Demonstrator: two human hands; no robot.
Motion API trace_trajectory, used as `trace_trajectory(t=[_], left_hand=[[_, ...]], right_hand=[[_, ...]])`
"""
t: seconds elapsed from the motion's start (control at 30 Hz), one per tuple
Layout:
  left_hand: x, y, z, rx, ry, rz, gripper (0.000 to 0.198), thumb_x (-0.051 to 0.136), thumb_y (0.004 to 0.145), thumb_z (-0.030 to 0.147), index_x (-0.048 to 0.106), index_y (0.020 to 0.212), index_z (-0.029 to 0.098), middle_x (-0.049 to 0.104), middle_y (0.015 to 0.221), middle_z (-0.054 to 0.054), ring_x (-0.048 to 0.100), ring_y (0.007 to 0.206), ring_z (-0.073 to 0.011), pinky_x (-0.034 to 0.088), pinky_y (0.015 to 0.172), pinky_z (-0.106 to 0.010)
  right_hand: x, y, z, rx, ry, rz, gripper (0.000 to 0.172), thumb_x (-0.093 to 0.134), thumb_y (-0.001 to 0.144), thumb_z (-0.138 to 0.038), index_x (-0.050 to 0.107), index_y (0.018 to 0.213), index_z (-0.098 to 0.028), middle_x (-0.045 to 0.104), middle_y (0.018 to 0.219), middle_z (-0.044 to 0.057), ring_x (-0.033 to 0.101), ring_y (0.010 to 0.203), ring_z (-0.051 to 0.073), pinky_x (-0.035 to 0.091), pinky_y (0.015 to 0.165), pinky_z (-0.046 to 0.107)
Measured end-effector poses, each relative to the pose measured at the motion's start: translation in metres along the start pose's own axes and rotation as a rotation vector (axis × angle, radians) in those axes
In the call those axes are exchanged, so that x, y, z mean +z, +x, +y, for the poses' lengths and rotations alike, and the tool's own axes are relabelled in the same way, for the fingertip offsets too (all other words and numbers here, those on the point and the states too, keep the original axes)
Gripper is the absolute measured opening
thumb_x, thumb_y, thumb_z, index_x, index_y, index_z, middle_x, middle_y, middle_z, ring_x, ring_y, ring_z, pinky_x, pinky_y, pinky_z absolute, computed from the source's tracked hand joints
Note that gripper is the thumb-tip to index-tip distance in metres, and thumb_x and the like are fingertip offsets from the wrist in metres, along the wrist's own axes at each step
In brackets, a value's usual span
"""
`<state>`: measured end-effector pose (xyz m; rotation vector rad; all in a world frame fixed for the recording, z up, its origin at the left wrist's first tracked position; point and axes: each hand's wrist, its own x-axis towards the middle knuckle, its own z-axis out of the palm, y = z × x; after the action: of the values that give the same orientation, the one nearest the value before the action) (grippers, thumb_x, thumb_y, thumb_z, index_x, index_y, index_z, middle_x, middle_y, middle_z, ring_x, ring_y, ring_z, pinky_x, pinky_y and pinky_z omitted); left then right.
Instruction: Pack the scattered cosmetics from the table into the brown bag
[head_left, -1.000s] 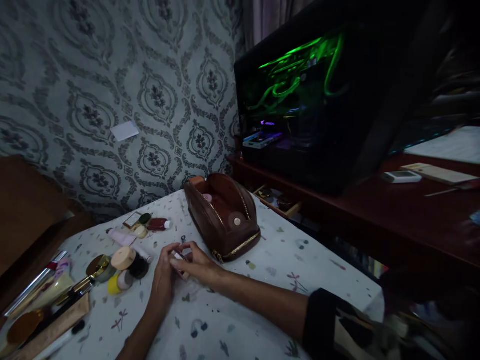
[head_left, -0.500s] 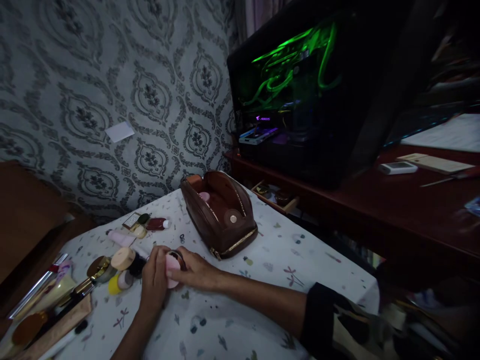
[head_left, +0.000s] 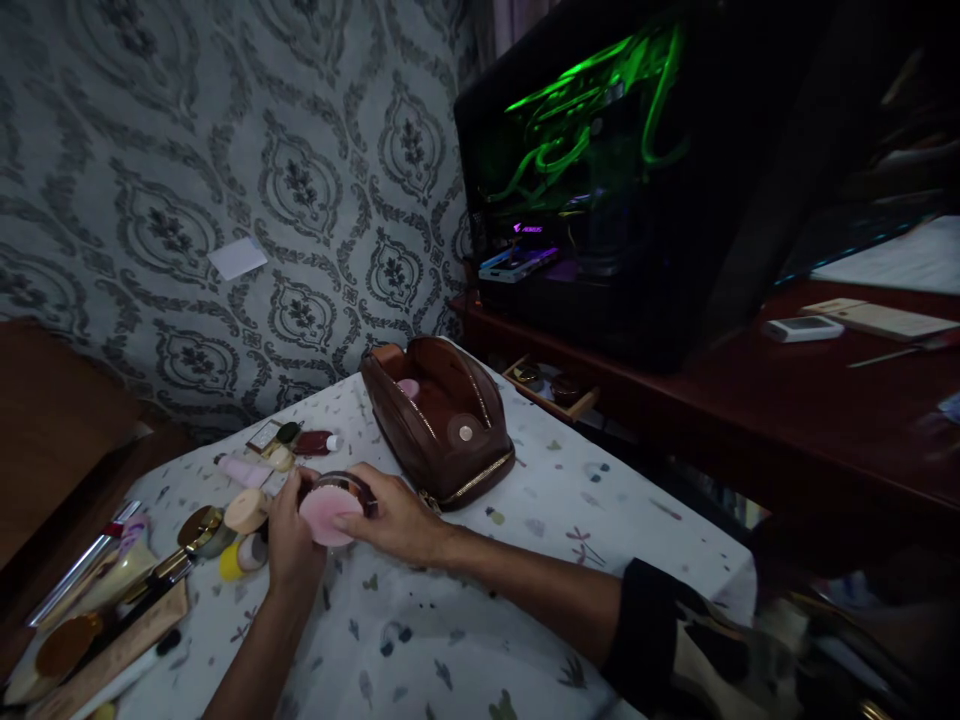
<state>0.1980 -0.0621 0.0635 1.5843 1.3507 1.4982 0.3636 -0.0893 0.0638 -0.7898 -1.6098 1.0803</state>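
A round pink powder puff (head_left: pixel 330 512) faces up between my hands, in front of a dark-rimmed round compact (head_left: pixel 361 490) that it partly covers. My right hand (head_left: pixel 397 520) is closed on both from the right, its thumb across the puff. My left hand (head_left: pixel 296 535) is closed around the left side of the compact, though its fingertips are partly hidden. Just beyond, a brown cosmetic bag (head_left: pixel 450 440) stands unzipped with a small pink item (head_left: pixel 408 388) inside. Left of my hands are a beige-capped jar (head_left: pixel 246 510) and a small yellow bottle (head_left: pixel 232 560).
More cosmetics line the table's left side, among them a pale tube (head_left: pixel 244 470), a dark red bottle (head_left: pixel 315 442) and a black-tipped white brush (head_left: pixel 135 670). Behind the bag, a small open drawer (head_left: pixel 555 400) sits below the dark red desk (head_left: pixel 720 390) with a green-lit computer case (head_left: pixel 585 200).
Both hands have moved slightly up and left with the compact and puff. The puff has turned so that its round face shows more fully. The bag has stayed in place.
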Motion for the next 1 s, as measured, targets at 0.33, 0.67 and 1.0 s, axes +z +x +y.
trace_trajectory(t=[0.33, 0.67, 1.0], left_hand=[[0.052, 0.042, 0.02, 0.137, -0.357, -0.15, 0.038, 0.075, 0.07, 0.037, 0.068, 0.103, 0.02, 0.073, 0.098, -0.003, 0.068, 0.087, -0.0185, 0.056, 0.079, -0.028], [0.083, 0.07, 0.008, 0.703, 0.181, -0.472, 0.052, 0.045, 0.099, 0.05, 0.053, 0.141, 0.021, 0.053, 0.149, -0.012, 0.044, 0.143, -0.0294, 0.026, 0.125, -0.05], [0.092, 0.042, 0.012, 0.659, 0.22, -0.258, 0.047, 0.026, 0.108, 0.041, 0.068, 0.116, 0.022, 0.062, 0.135, -0.009, 0.041, 0.143, -0.0219, 0.03, 0.121, -0.05]], right_hand=[[-0.024, 0.016, -0.016, -0.235, 0.171, 0.288, 0.036, 0.073, 0.08, -0.046, 0.058, 0.097, -0.018, 0.056, 0.087, 0.0, 0.052, 0.082, 0.015, 0.046, 0.077, 0.026], [-0.05, 0.018, -0.042, -0.303, 0.235, 0.387, 0.04, 0.073, 0.081, -0.036, 0.057, 0.114, -0.019, 0.064, 0.106, 0.003, 0.06, 0.097, 0.016, 0.049, 0.089, 0.028], [-0.118, 0.093, -0.001, 0.051, -0.264, 0.587, 0.025, 0.066, 0.079, -0.028, 0.057, 0.1, -0.017, 0.064, 0.096, 0.001, 0.06, 0.09, 0.017, 0.051, 0.086, 0.031]])
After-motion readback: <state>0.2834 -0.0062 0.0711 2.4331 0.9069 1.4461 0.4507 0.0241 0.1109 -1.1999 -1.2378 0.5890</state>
